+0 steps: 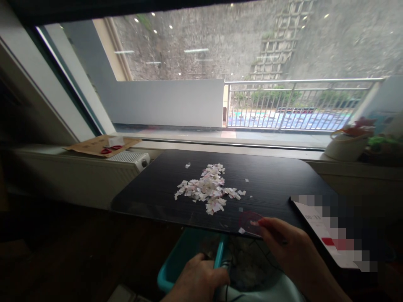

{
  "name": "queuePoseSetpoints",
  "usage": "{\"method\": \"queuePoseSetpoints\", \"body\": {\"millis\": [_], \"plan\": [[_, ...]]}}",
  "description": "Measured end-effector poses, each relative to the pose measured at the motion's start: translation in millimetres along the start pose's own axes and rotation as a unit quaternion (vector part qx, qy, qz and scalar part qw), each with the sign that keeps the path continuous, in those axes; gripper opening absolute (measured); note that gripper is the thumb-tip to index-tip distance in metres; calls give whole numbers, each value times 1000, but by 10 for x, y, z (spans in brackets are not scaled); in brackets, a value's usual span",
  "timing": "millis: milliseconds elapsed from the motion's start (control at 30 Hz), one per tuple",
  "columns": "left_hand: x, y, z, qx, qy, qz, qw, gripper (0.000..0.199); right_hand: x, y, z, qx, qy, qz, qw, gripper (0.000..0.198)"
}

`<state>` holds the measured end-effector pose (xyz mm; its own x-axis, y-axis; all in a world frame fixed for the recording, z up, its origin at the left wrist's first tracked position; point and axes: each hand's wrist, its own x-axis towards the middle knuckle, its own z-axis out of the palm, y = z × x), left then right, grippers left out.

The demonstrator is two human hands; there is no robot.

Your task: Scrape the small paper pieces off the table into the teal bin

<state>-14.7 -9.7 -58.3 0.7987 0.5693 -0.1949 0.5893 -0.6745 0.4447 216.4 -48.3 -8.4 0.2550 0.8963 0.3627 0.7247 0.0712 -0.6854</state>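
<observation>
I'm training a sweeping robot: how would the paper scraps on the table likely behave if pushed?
The scraps would probably scatter rather than move as one, being loose, separate pieces. They look thin and small, so each is likely very light. On the smooth-looking table, they should slide easily.

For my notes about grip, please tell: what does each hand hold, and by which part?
The right hand pinches a reddish see-through piece by its edge; the left hand grips the teal bin by its rim.
</observation>
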Motion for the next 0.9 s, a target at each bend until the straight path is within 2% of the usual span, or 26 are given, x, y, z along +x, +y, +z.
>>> {"method": "queuePoseSetpoints", "body": {"millis": [167,233,300,400,500,600,733,900], "plan": [[8,38,-35,20,-19,-12,1000,24,-104,106,-126,-27,-20,30,999,22],[19,118,-87,45,-37,1,998,22,-105,159,-179,-21,-31,36,999,22],[47,221,-146,76,-39,31,996,18,-52,191,-192,-9,-7,46,999,24],[132,354,-195,127,-22,77,989,6,102,223,-121,9,33,42,999,26],[245,410,-190,164,-24,110,980,6,235,263,-3,22,12,11,1000,26],[316,428,-194,174,-42,115,977,7,256,293,78,25,-6,-1,1000,25],[306,485,-272,146,-48,111,982,5,218,283,104,43,-63,-15,997,23],[286,538,-341,139,-67,104,982,5,247,251,149,60,-51,-10,997,23]]}}
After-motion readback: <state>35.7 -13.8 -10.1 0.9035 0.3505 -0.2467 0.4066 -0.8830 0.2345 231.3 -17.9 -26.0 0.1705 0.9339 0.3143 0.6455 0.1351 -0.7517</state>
